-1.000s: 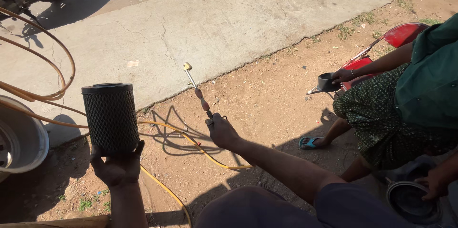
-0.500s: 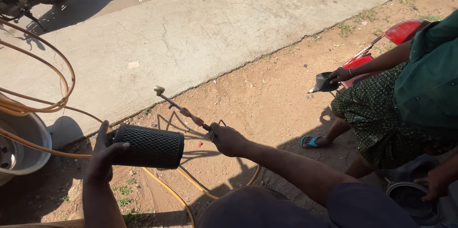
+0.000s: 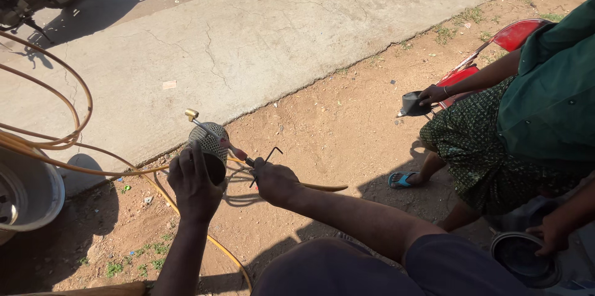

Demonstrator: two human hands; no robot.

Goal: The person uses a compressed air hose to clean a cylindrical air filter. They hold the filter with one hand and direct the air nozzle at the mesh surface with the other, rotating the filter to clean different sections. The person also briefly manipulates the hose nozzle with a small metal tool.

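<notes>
At the far left a grey tub point(image 3: 28, 190) sits on the ground at the slab's edge, with loops of yellow hose point(image 3: 56, 141) running over it and across the dirt. The left hand point(image 3: 193, 185) has its fingers clenched round a black mesh filter point(image 3: 209, 147), a perforated cylinder held in the air over the dirt just below the concrete slab point(image 3: 260, 35), its open end turned toward the camera. Just right of it the right hand point(image 3: 274, 181) grips the handle of an air gun point(image 3: 214, 133), fingers closed at the bent lever, the thin nozzle crossing the filter's upper side with its brass tip point(image 3: 191, 114) showing past the top. The step looks like blowing dust out of the filter. To do it well, the left hand would best hold the cylinder firmly by its end and turn it bit by bit, while the nozzle stays close to the mesh and aims away from both faces, so loosened dust goes toward the slab. The hose should lie slack, not kinked. At the right a person in green point(image 3: 551, 97) crouches, one hand on a dark cup point(image 3: 414, 104) by a red panel point(image 3: 514, 35).
</notes>
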